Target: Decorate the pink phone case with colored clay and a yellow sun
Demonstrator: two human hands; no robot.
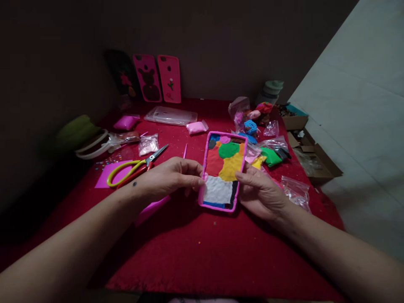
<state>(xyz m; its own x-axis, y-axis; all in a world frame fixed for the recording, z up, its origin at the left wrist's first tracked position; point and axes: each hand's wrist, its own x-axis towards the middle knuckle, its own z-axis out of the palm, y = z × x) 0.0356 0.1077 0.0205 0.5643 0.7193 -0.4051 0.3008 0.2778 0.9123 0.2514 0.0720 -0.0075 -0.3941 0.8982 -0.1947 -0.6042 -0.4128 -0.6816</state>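
Over the red-covered surface, your left hand and right hand hold a clay-patched phone case.
The case sits between them, touching both: your left thumb and fingers pinch its pink rim, your right hand grips the opposite edge. Scissors lie just beyond your left wrist.

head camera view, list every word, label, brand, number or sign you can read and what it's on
No readable text anywhere.
Pink-rimmed panel: colour patches, no lettering seen.
Pink case with the flower: small reddish marks low down, too small to tell whether they are letters.
Small clear packet: any print is too blurred to read.
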